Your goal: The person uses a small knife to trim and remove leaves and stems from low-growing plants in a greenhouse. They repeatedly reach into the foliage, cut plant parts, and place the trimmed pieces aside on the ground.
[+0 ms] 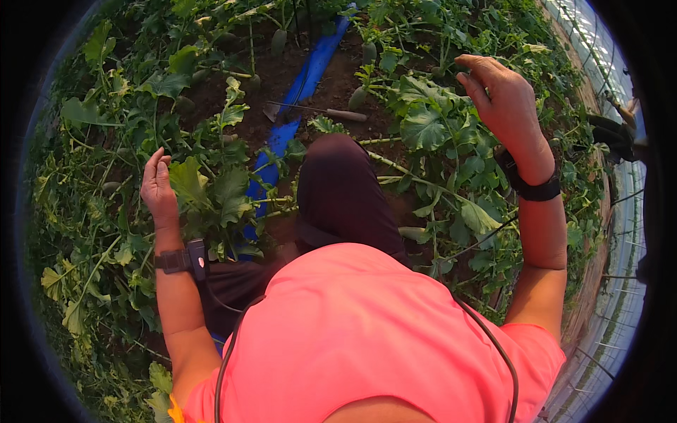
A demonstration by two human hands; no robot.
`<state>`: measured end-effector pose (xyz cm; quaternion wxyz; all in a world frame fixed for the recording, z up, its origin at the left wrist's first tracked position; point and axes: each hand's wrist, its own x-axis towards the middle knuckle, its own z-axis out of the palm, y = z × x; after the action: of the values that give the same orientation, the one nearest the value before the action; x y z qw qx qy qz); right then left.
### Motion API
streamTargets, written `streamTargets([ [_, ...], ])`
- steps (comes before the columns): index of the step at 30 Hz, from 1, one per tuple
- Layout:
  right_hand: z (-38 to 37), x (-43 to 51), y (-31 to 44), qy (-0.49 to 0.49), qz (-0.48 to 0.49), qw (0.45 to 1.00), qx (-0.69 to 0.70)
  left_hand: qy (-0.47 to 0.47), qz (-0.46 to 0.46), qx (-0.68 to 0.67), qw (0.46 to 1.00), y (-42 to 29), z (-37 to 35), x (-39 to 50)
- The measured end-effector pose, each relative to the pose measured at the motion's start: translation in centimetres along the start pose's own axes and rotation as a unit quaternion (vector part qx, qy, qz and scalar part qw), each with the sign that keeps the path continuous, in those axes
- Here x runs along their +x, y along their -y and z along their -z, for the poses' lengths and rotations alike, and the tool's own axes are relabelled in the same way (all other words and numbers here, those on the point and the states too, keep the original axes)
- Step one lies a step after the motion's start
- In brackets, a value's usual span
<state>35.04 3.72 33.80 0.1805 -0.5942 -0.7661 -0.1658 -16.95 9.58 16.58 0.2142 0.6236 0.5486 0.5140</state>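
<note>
Above leafy radish plants [185, 185] on the left, my left hand [159, 190] is raised with nothing visible in it, its fingers loosely extended. My right hand [500, 100] hovers over the foliage [428, 127] on the right, thumb and fingers apart and no object seen between them. Beyond my bent knee, a small hand hoe [346, 115] with a wooden handle and thin metal neck lies across a blue plastic strip [312, 74]. Green radish roots, one [357, 98] near the handle and another [278, 42] farther off, stand partly out of the soil.
Dense leaves and stems crowd both sides. Bare brown soil [338, 79] borders the blue strip. A greenhouse film wall [619, 296] curves along the right, with a dark object [611, 137] near it. Cables [489, 338] run from my wrist straps [172, 261] along my body.
</note>
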Motion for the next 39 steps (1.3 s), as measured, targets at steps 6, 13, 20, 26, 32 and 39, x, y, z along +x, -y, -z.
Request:
streamTargets([
  [6,-13.1,5.3,3.2,0.095,0.081,0.99,0.068,0.009,-0.017,-0.02,1.0,-1.7,-1.1,0.1],
  [13,-32.7,12.5,5.3,0.332,0.023,0.94,0.075,0.129,-0.079,0.0,0.989,-4.0,-4.6,0.1],
  [20,-48.2,9.0,4.1,0.548,-0.04,0.833,0.067,0.334,0.021,0.027,0.942,-4.4,-10.5,0.6],
  [26,-54.2,5.1,2.6,0.591,-0.118,0.795,0.065,0.344,0.237,-0.009,0.909,0.4,-15.0,0.5],
  [32,-56.3,1.6,3.2,0.461,-0.1,0.882,-0.017,0.114,0.328,-0.007,0.938,4.3,-14.1,1.3],
  [39,-54.4,1.7,2.7,0.47,-0.086,0.857,0.192,-0.12,0.394,-0.06,0.909,2.6,-9.4,1.6],
])
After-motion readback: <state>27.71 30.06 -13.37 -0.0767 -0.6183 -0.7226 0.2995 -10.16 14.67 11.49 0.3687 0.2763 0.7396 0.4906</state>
